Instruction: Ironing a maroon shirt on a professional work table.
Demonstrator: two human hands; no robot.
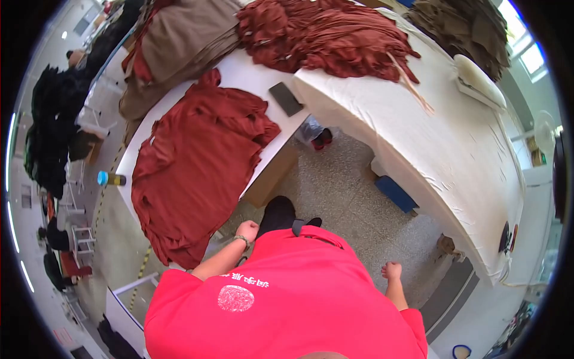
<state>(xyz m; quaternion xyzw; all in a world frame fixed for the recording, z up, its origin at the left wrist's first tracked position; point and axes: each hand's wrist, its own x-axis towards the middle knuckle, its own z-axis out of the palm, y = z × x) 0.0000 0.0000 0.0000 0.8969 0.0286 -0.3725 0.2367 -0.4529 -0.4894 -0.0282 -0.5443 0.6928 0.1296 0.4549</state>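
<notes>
Red garments (200, 167), one spread pile: lay on the white table (254, 76), lower end overhanging its near edge. Left hand (247, 230): just beside the pile, apart from it, fingers curled together. Right hand (391, 270): well apart from the pile, near the cloth-covered table (382, 110), fingers curled in together. Dark phone (286, 99): flat, beyond the pile's right side. Blue-capped bottle (111, 179): left of the pile. Brown stack (188, 36) and second red heap (329, 39): farther back. Blue bin (394, 193): under the cloth-covered table's edge.
</notes>
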